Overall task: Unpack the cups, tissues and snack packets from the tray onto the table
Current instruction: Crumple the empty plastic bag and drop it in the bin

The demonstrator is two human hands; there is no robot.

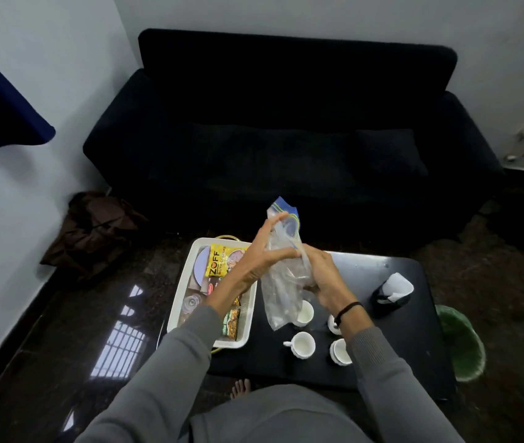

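I hold a clear plastic zip bag (281, 302) with a blue strip at its top upright over the black table (391, 356). My right hand (321, 278) grips the bag's middle. My left hand (262, 252) lies against its upper part with fingers stretched up toward the zip. Several white cups stand on the table below, one (302, 344) nearest the front. A black holder with white tissues (393, 289) stands to the right. The white tray (181, 302) on the left holds a yellow snack packet (219, 260), a green packet (231, 324) and a clear cup (191, 303).
A black sofa (286, 139) stands behind the table. A green-lined bin (460, 343) sits on the floor at the table's right end. A brown bag (94, 231) lies by the left wall. My bare foot (241, 386) shows under the table's front edge.
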